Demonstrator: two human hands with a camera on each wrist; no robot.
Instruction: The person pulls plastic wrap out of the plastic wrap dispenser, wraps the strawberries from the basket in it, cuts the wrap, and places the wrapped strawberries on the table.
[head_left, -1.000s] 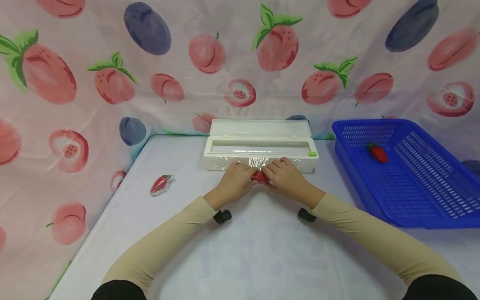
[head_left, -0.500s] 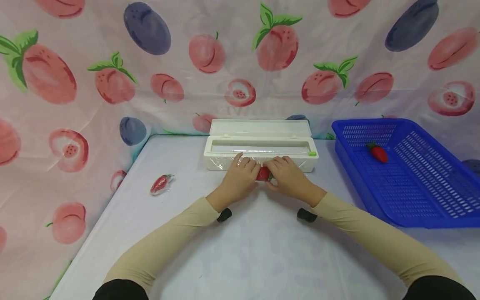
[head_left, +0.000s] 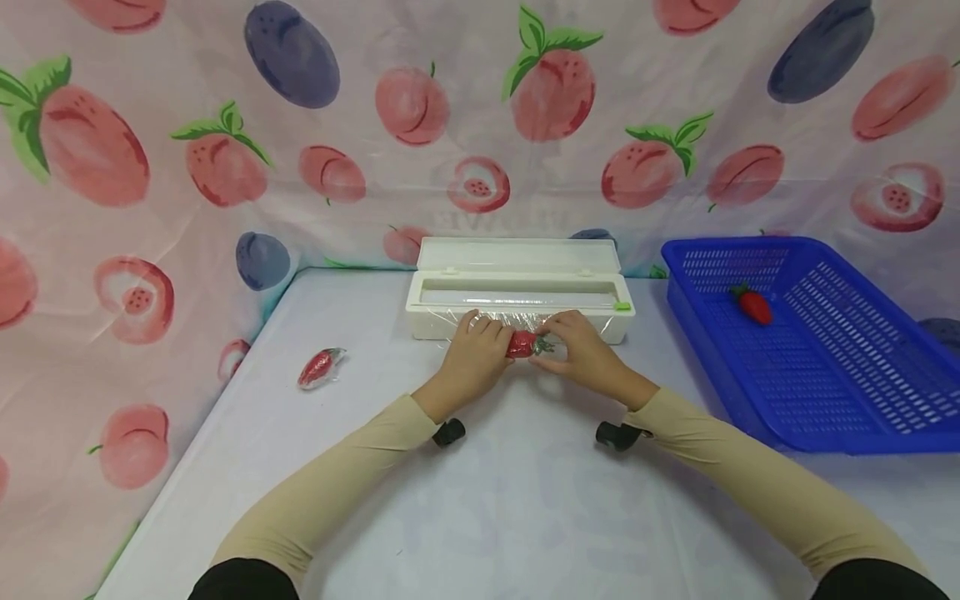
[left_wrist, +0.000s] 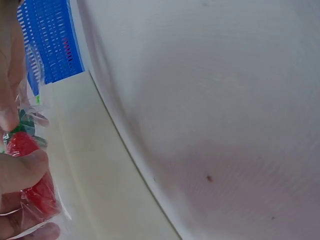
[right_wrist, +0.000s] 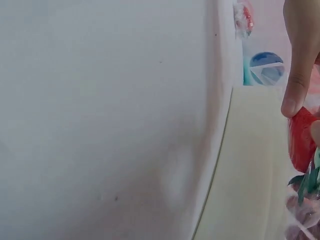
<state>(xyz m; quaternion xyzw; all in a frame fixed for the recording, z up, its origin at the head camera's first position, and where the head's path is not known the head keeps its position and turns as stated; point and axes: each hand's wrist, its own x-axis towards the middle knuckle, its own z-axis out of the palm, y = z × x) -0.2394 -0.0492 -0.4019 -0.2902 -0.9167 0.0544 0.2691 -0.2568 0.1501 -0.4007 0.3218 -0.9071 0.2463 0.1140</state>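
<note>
A red strawberry (head_left: 520, 343) with green leaves lies in clear cling film (left_wrist: 31, 55), in front of a white film dispenser (head_left: 417, 323). My left hand (head_left: 472, 360) grips its red body, with the thumb across it in the left wrist view. Around the leaf end, the fingers and thumb of my right hand (head_left: 583, 352) pinch the film at the strawberry's right side. Wrinkled film stretches from the dispenser's front to both hands. The right wrist view shows the leaves (right_wrist: 310, 182) under film near the lower edge; part of each hand is cut off in the wrist views.
A film-wrapped strawberry (head_left: 321, 368) lies on the white tabletop (head_left: 510, 500) at left. At right stands a blue plastic basket (head_left: 832, 375) holding one unwrapped strawberry (head_left: 753, 306). The dispenser's lid (head_left: 517, 256) is raised, close to the fruit-print curtain (head_left: 337, 233).
The strawberry has turned so that its green leaves now show at the right. My right hand has shifted slightly right, its finger and thumb spread wider; the left hand has moved slightly right.
</note>
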